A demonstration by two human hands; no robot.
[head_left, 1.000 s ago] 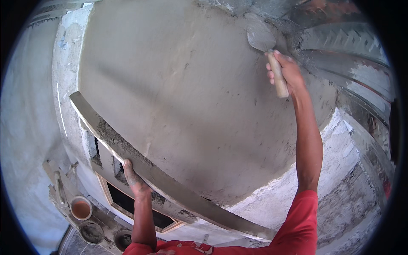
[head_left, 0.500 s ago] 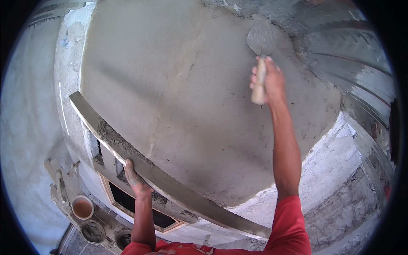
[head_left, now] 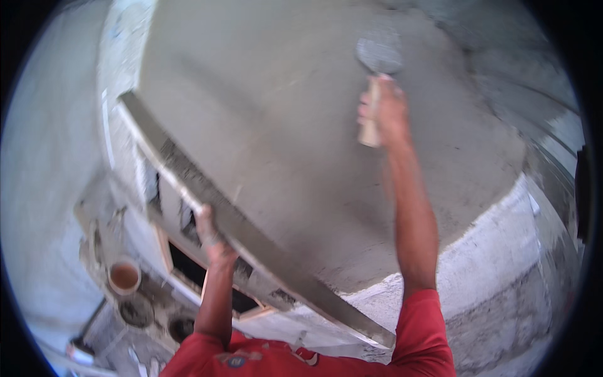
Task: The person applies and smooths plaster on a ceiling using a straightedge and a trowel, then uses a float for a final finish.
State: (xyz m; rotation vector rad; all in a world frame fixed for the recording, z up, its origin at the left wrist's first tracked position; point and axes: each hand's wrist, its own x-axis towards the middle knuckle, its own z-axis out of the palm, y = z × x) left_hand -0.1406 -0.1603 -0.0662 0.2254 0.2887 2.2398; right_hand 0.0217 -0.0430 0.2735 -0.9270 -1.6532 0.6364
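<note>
Near the top of a wall of grey wet plaster (head_left: 295, 157), my right hand (head_left: 387, 110) is closed on the wooden handle of a metal trowel (head_left: 379, 49), whose blade lies on or just over the plaster; motion blurs it. My left hand (head_left: 215, 235) grips a long mortar-smeared board (head_left: 166, 154) by its pale lower edge; the board slants from upper left down to lower right across the lower part of the plaster.
Below the board is a wooden-framed dark opening (head_left: 185, 264). At lower left stand a bucket of brownish liquid (head_left: 124, 276) and two mortar containers (head_left: 135, 311), with planks nearby. A pale wall (head_left: 44, 188) is on the left, rough white masonry (head_left: 477, 264) at right.
My right hand and trowel have moved left along the upper plaster. The view has shifted, so the board and surroundings appear higher and more tilted; my left hand still grips the board.
</note>
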